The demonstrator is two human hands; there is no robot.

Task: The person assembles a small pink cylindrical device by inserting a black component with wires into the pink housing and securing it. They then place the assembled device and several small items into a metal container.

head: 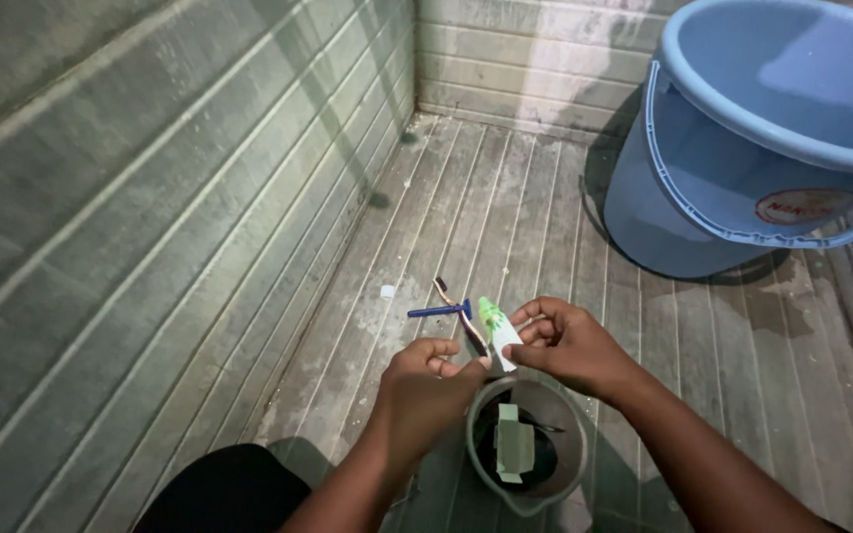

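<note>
My left hand [425, 387] and my right hand [567, 343] meet over a small grey mug [573, 464]. Together they hold a white toothpaste tube with a green top [497, 327]; the right hand pinches its side and the left thumb presses its lower end, with what looks like a toothbrush held alongside. A blue razor [440, 311] and a brown-handled toothbrush [443, 289] lie on the floor just beyond the hands. A small white cap [387, 292] lies to their left. Inside the mug stands a pale green packet [513, 443].
A large blue bucket [742, 178] with a handle stands at the upper right on the grey ribbed tile floor [505, 197]. A tiled wall [150, 217] runs along the left and meets a back wall in the far corner. My dark-clothed knee [224, 492] is at the bottom left.
</note>
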